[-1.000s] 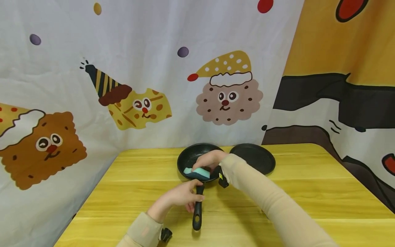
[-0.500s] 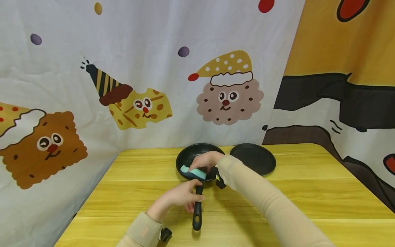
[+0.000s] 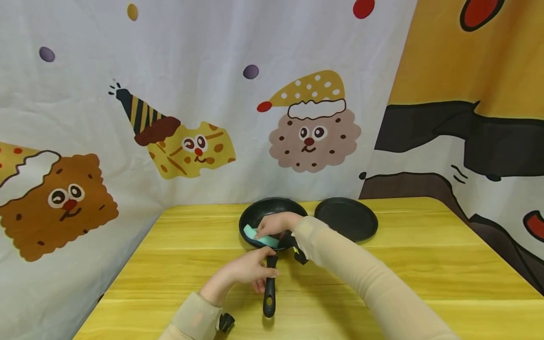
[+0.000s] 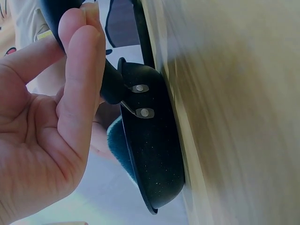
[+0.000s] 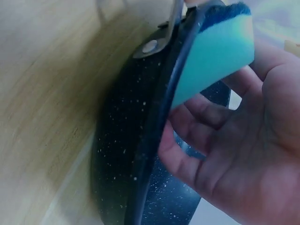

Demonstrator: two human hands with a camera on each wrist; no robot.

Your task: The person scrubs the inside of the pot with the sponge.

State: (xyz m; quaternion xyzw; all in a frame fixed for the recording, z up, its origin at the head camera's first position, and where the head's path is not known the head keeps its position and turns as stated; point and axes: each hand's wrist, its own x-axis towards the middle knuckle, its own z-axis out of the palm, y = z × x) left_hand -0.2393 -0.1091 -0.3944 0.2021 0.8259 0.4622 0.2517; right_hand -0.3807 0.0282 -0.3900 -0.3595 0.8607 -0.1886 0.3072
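A black frying pan (image 3: pixel 251 216) sits near the back of the table, its handle (image 3: pixel 269 295) towards me. My left hand (image 3: pixel 248 268) holds that handle close to the pan, with thumb and fingers either side of it. Over the pan, my right hand (image 3: pixel 276 224) grips a sponge (image 3: pixel 268 240), light teal with a dark blue scrubbing side. The sponge leans against the near inner wall, left of the handle joint. In the right wrist view, the sponge (image 5: pixel 215 61) stands up past the pan's rim, and fingertips reach inside the speckled pan (image 5: pixel 124 140).
A flat round black pan or plate (image 3: pixel 347 219) lies just right of the frying pan, partly behind the right sleeve (image 3: pixel 357 269). The yellow wooden table (image 3: pixel 191 255) ends at a cartoon-printed curtain (image 3: pixel 242 179).
My right hand has slid the sponge leftwards along the pan's near inner side, and the sponge now tilts more. The left hand keeps its hold on the handle.
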